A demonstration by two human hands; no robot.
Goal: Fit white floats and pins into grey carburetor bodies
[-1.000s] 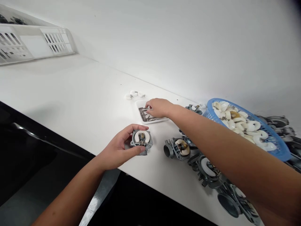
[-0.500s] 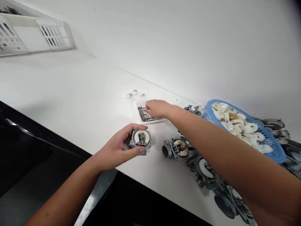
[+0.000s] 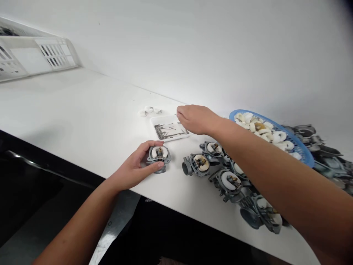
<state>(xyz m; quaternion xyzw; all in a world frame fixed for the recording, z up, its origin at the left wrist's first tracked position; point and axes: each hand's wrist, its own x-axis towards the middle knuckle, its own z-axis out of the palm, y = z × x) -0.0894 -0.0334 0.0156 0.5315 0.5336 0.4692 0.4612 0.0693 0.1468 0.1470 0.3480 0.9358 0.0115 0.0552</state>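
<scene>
My left hand is closed around a carburetor body, thumb in front and fingers behind. Its open float chamber faces up, with a white float and a brass part in the middle. My right hand is pinched above the right back corner of a shallow white tray. The tip of a thin metal pin seems to stick out from its fingertips; the rest is hidden. Many similar metal pins lie in the tray, heaped at its left side. Several white floats lie behind the tray.
Several carburetor bodies with floats stand close together on the right, under my right forearm. A blue basket of white floats is behind them, with more metal bodies beyond. A white slotted crate stands at the far left against the wall.
My right hand has lifted out of the tray toward its right back corner, fingers still pinched. The left hand keeps its hold on the carburetor body. The view has shifted slightly.
</scene>
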